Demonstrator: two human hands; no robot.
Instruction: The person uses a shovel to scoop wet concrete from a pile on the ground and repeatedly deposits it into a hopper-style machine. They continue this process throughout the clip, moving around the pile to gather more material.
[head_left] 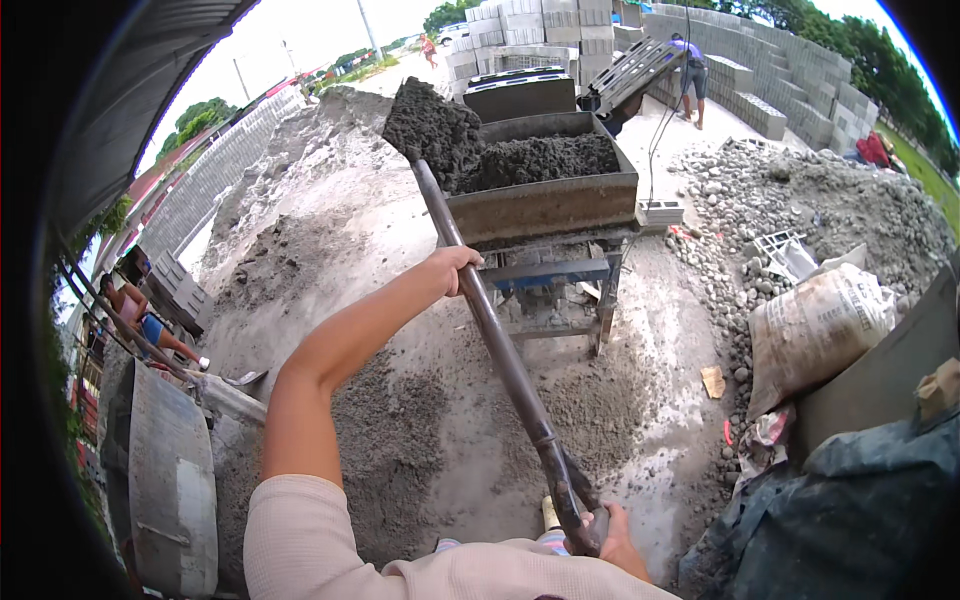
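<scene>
Both my hands are closed on a long-handled shovel (512, 385) that slants up and away from me. My left hand (455, 270) wraps round the middle of the dark shaft. Low and to the right, my right hand (617, 543) holds the handle end. The shovel's blade is hidden under a heap of wet grey concrete mix (428, 118), held up at the left side of a metal hopper (545, 215). More grey mix (548, 160) lies in the hopper, and the two heaps overlap in view. The hopper stands on a blue metal frame (550, 272).
A drum mixer (172, 490) stands at left, near a seated person (140, 310). Stones (725, 200) and a filled sack (820, 330) lie at right, a dark tarp (840, 510) nearer. Stacked concrete blocks (535, 30) rise behind; another person (692, 80) bends by a slotted panel (635, 75).
</scene>
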